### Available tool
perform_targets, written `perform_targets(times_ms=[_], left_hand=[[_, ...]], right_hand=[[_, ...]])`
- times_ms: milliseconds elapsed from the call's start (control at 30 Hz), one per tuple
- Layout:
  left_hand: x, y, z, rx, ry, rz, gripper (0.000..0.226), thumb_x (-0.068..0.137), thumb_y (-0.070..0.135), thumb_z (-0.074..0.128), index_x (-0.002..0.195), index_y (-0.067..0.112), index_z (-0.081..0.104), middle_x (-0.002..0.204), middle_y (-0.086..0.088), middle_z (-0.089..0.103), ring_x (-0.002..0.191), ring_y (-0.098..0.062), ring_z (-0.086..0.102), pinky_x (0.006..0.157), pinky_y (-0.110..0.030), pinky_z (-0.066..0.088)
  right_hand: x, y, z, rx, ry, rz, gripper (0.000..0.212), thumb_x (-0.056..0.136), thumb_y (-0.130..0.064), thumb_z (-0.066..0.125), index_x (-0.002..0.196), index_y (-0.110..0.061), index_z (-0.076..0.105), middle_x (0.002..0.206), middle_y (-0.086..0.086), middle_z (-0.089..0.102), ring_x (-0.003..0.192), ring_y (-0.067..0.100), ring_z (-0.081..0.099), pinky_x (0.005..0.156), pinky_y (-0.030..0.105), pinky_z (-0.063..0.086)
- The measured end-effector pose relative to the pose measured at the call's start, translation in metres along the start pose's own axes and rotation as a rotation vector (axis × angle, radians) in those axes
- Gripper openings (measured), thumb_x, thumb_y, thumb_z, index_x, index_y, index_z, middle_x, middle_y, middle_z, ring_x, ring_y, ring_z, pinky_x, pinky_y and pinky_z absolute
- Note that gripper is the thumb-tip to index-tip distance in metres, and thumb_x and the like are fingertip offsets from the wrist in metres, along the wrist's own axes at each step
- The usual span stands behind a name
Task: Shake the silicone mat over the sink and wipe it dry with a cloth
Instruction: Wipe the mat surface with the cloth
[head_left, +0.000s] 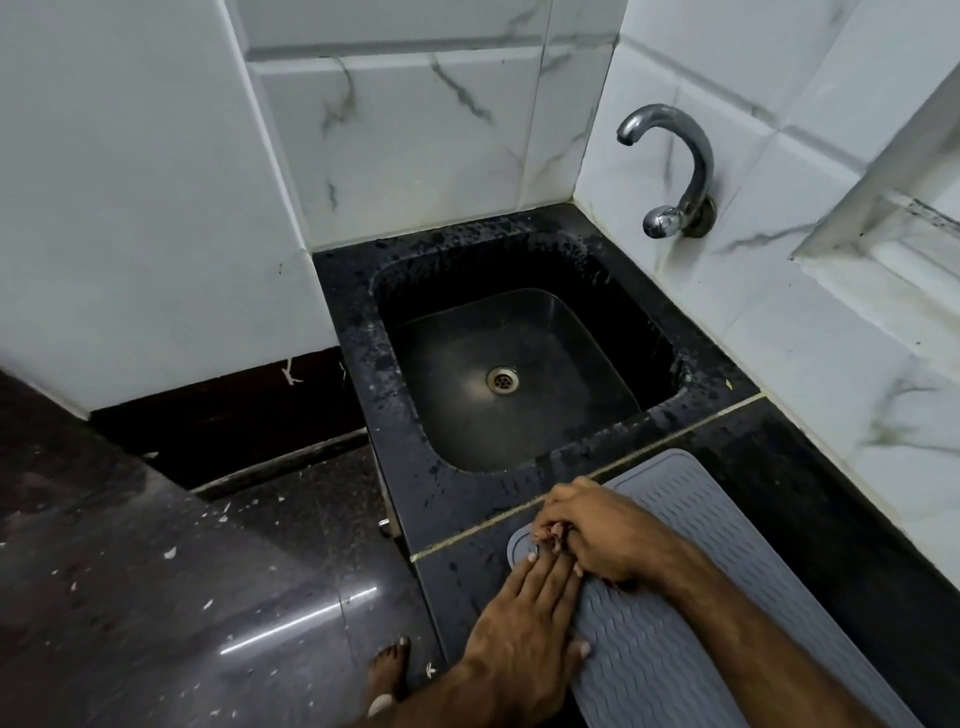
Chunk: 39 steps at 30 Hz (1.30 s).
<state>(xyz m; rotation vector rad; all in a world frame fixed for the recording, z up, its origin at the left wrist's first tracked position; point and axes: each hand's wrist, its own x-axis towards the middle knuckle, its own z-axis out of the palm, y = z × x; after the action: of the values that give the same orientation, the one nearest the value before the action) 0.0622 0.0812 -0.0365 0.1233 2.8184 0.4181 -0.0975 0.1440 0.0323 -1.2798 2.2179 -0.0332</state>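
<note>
Mat's on the table, basically: grey silicone mat (691, 597) with a wavy ribbed top lies flat on the black table (810, 499), just on the near side of the black sink (519, 374). Left hand (524, 629) rests on its near left edge, fingers (545, 577) straight and close together. Right hand (597, 530) has curled fingers pinching the mat's corner nearest the sink. Chrome tap (675, 171) sticks out of the tiled wall (415, 130). Bare foot (387, 675) on the floor (156, 571) below.

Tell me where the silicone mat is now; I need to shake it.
In the head view, lower right: the silicone mat lies flat on the black counter beside the sink.
</note>
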Motion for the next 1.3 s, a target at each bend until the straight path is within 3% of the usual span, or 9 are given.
perform_targets(times_ms=[200, 333, 600, 767, 867, 967, 1100, 1300], left_hand=[[0.000, -0.003, 0.003, -0.003, -0.020, 0.004, 0.078, 0.100, 0.060, 0.011, 0.156, 0.012, -0.013, 0.163, -0.008, -0.019, 0.148, -0.024, -0.027, 0.115, -0.041, -0.026], [-0.001, -0.002, 0.001, -0.026, -0.041, -0.001, 0.080, 0.099, 0.064, 0.010, 0.157, 0.013, -0.012, 0.163, -0.007, -0.018, 0.148, -0.025, -0.026, 0.110, -0.041, -0.030], [0.000, 0.000, 0.002, -0.016, -0.057, -0.010, 0.079, 0.099, 0.065, 0.008, 0.155, 0.015, -0.019, 0.159, 0.000, -0.031, 0.144, -0.016, -0.034, 0.110, -0.036, -0.030], [0.002, 0.002, 0.002, 0.012, -0.072, -0.019, 0.078, 0.099, 0.064, 0.007, 0.153, 0.014, -0.021, 0.157, -0.003, -0.032, 0.143, -0.020, -0.034, 0.107, -0.037, -0.031], [0.004, 0.004, 0.000, 0.031, -0.082, -0.018, 0.078, 0.100, 0.062, 0.007, 0.152, 0.012, -0.021, 0.156, -0.006, -0.031, 0.145, -0.023, -0.030, 0.105, -0.039, -0.032], [0.008, 0.007, -0.004, 0.025, -0.094, -0.035, 0.079, 0.100, 0.062, 0.006, 0.154, 0.010, -0.018, 0.161, -0.008, -0.023, 0.150, -0.028, -0.020, 0.114, -0.043, -0.023], [0.015, 0.011, -0.015, 0.048, -0.125, -0.049, 0.081, 0.102, 0.059, 0.013, 0.156, 0.002, -0.006, 0.164, -0.018, -0.005, 0.151, -0.036, -0.004, 0.122, -0.052, 0.001], [0.016, 0.011, -0.023, 0.084, -0.140, -0.033, 0.081, 0.103, 0.057, 0.019, 0.156, -0.002, 0.000, 0.163, -0.020, 0.002, 0.150, -0.038, 0.003, 0.121, -0.053, 0.011]], right_hand=[[0.012, -0.005, -0.002, -0.144, -0.054, -0.102, 0.035, 0.092, -0.021, 0.057, 0.121, -0.039, 0.065, 0.122, -0.011, 0.056, 0.111, 0.015, 0.046, 0.092, 0.033, 0.044], [0.021, -0.012, 0.005, -0.274, -0.084, -0.126, 0.031, 0.093, -0.032, 0.058, 0.123, -0.034, 0.063, 0.121, -0.003, 0.054, 0.109, 0.021, 0.047, 0.092, 0.039, 0.046], [0.010, 0.025, -0.018, -0.299, -0.059, 0.003, 0.043, 0.092, -0.015, 0.061, 0.128, -0.038, 0.061, 0.128, -0.007, 0.054, 0.113, 0.018, 0.045, 0.097, 0.038, 0.046], [0.011, 0.014, -0.007, -0.212, -0.015, -0.084, 0.034, 0.094, -0.021, 0.057, 0.123, -0.038, 0.064, 0.123, -0.010, 0.057, 0.111, 0.015, 0.044, 0.094, 0.035, 0.045], [0.007, 0.022, -0.007, -0.182, -0.014, -0.045, 0.036, 0.092, -0.020, 0.062, 0.124, -0.038, 0.065, 0.124, -0.012, 0.056, 0.112, 0.014, 0.044, 0.094, 0.034, 0.046], [0.002, 0.037, -0.014, -0.161, 0.003, 0.016, 0.041, 0.090, -0.015, 0.063, 0.124, -0.037, 0.065, 0.124, -0.012, 0.056, 0.112, 0.015, 0.045, 0.094, 0.033, 0.047], [0.001, 0.034, -0.008, -0.146, 0.041, -0.002, 0.040, 0.091, -0.016, 0.061, 0.125, -0.037, 0.065, 0.123, -0.011, 0.056, 0.113, 0.016, 0.044, 0.094, 0.035, 0.047], [-0.002, 0.051, -0.011, -0.129, 0.056, 0.064, 0.040, 0.091, -0.018, 0.061, 0.125, -0.038, 0.065, 0.123, -0.013, 0.054, 0.114, 0.016, 0.044, 0.093, 0.036, 0.049]])
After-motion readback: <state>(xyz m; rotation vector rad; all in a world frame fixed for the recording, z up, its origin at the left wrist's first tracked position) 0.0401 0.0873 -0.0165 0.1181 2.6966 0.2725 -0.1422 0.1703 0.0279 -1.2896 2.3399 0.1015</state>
